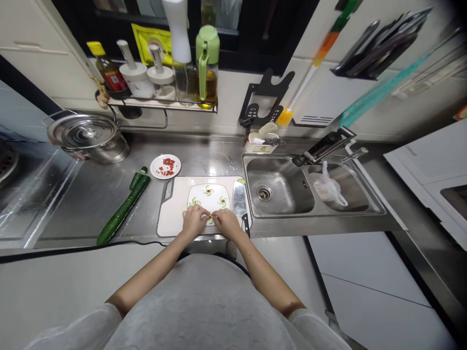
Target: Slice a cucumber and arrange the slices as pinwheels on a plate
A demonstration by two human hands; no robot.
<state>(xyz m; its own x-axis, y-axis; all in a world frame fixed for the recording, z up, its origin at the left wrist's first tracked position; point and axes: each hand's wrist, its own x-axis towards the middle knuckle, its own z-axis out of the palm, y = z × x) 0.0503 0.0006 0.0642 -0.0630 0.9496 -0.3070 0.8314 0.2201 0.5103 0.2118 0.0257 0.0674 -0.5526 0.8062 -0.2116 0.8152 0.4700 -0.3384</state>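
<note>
My left hand [193,219] and my right hand [226,222] meet at the near edge of a white square plate [208,190] that lies on a pale cutting board [172,210]. Their fingertips pinch together over small green cucumber slices [210,220] at the plate's front edge. Three pinwheel shapes of cucumber slices [207,190] lie further back on the plate. A cleaver [240,200] rests on the board just right of the plate, beside my right hand.
A long cucumber [122,212] lies left of the board, with a small white dish of red bits [165,166] behind it. A steel pot [89,136] stands far left. The sink [277,189] is right of the board, with a plastic bag [328,187] in its second basin.
</note>
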